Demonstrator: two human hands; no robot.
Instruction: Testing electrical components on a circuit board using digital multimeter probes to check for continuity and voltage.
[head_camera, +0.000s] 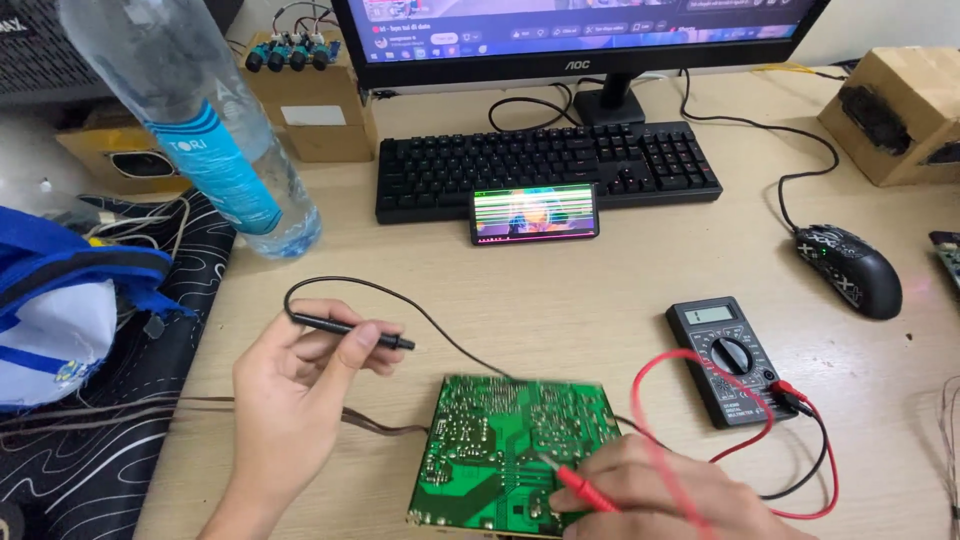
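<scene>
1. Far left there's a blue and white cloth bag (60, 300) slumped on a black patterned mat (150, 400), with thin brown wires (200, 405) running out from under it toward the board.
2. A clear water bottle (200, 130) with a blue label stands at the back left, just off the mat, looks parked out of the way of the work.
3. The left hand (290, 390) is curled loosely, thumb and fingertips pinching a black probe (350, 330). It's held level above the desk and clear of the board, so the tip isn't touching anything. Its black lead loops back and runs off toward the meter.
4. The green circuit board (515, 450) lies flat on the desk right in front, solder side up, between the two hands, so the joints are easy to reach.
5. Behind it, a phone (535, 212) leans against a black keyboard (545, 170) with its screen lit, under a monitor (580, 30).
6. The right hand (670, 495) is closed around a red probe (585, 490), held pen style, with the metal tip down on the board's solder side.
7. A black multimeter (730, 360) sits just right of the board, display facing up where it's readable, red and black leads plugged in.
8. Further right, a black mouse (850, 270) and a cardboard box (900, 110).
</scene>
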